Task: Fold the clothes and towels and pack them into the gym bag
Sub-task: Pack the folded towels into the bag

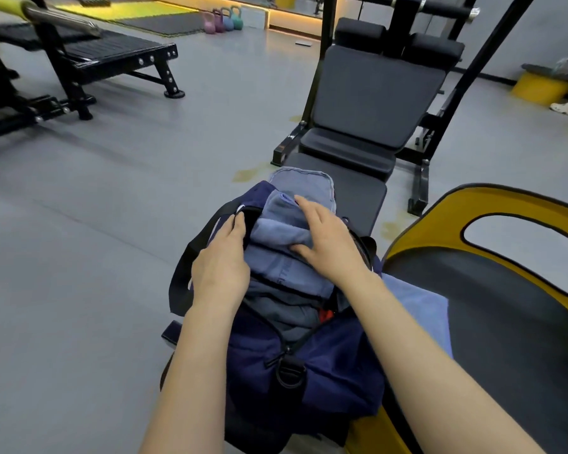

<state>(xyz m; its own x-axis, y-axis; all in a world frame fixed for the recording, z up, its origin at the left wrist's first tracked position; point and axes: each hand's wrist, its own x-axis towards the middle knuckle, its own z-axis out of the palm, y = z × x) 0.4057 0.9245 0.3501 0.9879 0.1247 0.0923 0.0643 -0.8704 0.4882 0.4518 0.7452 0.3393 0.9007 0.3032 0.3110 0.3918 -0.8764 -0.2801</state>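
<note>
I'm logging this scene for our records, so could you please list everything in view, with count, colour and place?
gym bag: one, navy, open, centre foreground
folded towels: several, blue-grey, in the bag's opening
towel: one, light blue, right of the bag
weight bench: one, black, beyond the bag
flat bench: one, black, far left
kettlebells: four, pink to teal, far floor
left hand: holds the bag's left edge
right hand: presses flat on the towels
</note>
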